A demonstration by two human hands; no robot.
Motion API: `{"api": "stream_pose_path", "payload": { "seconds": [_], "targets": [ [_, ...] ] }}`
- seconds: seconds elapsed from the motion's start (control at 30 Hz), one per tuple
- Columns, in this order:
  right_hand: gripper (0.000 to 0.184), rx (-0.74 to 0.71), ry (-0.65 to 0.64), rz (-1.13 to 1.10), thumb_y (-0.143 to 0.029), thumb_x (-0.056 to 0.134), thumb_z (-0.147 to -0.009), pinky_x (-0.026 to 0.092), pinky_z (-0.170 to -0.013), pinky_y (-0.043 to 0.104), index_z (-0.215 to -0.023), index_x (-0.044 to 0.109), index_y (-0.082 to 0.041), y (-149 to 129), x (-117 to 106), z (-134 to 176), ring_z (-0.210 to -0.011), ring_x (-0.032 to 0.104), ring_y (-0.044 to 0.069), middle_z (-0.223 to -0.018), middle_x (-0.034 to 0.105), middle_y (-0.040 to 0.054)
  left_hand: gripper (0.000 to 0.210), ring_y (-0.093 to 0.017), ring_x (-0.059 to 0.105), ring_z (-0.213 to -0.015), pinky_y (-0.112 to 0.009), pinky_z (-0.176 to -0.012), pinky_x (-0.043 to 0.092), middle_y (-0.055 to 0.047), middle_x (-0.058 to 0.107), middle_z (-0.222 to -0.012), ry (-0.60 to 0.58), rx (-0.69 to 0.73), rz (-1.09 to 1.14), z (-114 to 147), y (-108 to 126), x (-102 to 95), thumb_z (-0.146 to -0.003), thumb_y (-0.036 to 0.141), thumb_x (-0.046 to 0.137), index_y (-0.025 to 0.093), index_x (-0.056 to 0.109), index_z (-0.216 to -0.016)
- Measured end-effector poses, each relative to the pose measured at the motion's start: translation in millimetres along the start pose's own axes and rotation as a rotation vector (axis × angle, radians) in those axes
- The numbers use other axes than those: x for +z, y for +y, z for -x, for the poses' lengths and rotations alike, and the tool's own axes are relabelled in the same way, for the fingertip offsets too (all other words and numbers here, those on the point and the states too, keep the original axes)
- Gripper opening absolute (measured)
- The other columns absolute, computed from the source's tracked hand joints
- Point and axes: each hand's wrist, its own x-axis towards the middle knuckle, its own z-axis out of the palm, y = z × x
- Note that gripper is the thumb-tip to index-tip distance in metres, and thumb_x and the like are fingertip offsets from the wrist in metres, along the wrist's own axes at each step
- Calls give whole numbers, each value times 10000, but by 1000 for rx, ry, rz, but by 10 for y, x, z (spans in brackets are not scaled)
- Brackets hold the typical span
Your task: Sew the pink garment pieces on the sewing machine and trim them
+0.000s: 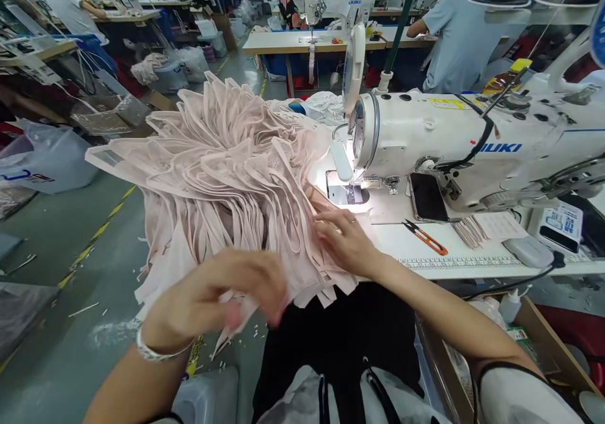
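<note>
A large heap of pale pink fabric pieces with narrow bound edges [222,178] hangs over the table's left side and front edge. My left hand [222,298] is in front of the heap, smeared by motion, its fingers curled round a pale pink fabric strip whose end dangles below. At the heap's right edge, my right hand [347,238] has bent fingers gripping a fabric piece; its thumb is hidden. Just beyond that hand is the lit needle area of a white sewing machine [420,134], with fabric running toward its metal plate [347,191].
Orange-handled thread snips [425,237], a dark phone [428,197], small fabric strips [470,232] and a grey computer mouse [528,252] lie right of my right hand. A ruler tape [463,263] lines the front edge. Co-workers sit at machines beyond.
</note>
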Motion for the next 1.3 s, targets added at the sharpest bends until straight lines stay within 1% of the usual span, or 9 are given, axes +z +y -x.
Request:
{"api": "stream_pose_path", "payload": {
  "seconds": [0.17,0.37,0.47,0.57,0.7,0.93,1.03,1.2,1.3],
  "targets": [
    [259,-149,-332,185,-98,426,-967,389,-865,415,-1133,621,-139,-176,64,-330,-1076,489,296,-1147,631,158,396,-250,626,-919,-436,-875,440,-107,700,-903,114,-58,-336,-475,120,203,-1040,298,351,179,697,-889],
    [205,-257,-627,-76,-81,551,-907,356,-763,340,-993,693,-201,-225,-391,-60,-787,502,192,-942,600,68,485,-169,520,-606,-381,-797,377,8,594,-625,-237,-84,-208,182,17,96,-977,515,523,219,612,-604],
    [132,-252,-692,-151,-103,612,-886,362,-761,339,-843,690,-200,-323,-569,137,-735,492,176,-890,593,46,377,-169,515,-596,-363,-800,395,27,619,-656,-272,-120,-170,319,153,58,-958,527,556,244,655,-730],
    [91,-246,-659,-153,-130,620,-906,376,-750,338,-880,685,-189,-445,-604,225,-759,501,185,-910,602,47,289,-262,622,-914,-381,-801,418,-92,699,-1070,-125,-127,-392,94,240,225,-925,410,645,204,662,-1126],
    [90,-210,-608,-142,-134,608,-924,383,-716,325,-873,660,-188,-473,-622,248,-795,503,193,-913,600,52,127,-313,589,-1043,-423,-830,421,-158,656,-1183,-53,-114,-660,-211,266,535,-874,101,624,158,691,-965],
    [153,-44,-436,-85,-135,552,-953,424,-820,355,-830,642,-157,-286,-624,371,-925,507,236,-943,611,104,161,-194,535,-593,-331,-566,342,9,585,-644,-486,51,-149,95,609,201,-831,94,631,225,591,-746],
    [123,-227,-433,-207,-137,552,-957,446,-843,320,-897,659,-133,-530,-413,399,-935,521,222,-950,627,98,89,-178,590,-670,-298,-581,363,29,637,-726,-563,103,32,-42,662,-27,-851,184,683,237,612,-857],
    [216,-545,-269,-267,-170,459,-1018,449,-740,284,-972,670,-157,-1013,-93,441,-843,552,173,-975,648,61,204,-169,600,-856,-307,-808,430,-52,680,-961,-248,65,-63,-643,391,124,-976,105,461,168,647,-922],
    [222,-456,-102,-242,-203,426,-1032,417,-623,287,-1040,646,-175,-908,-111,476,-756,548,158,-969,662,45,266,-212,600,-799,-398,-867,412,-82,673,-820,-215,125,-330,-703,243,379,-982,201,528,145,649,-751]
  ]
}}
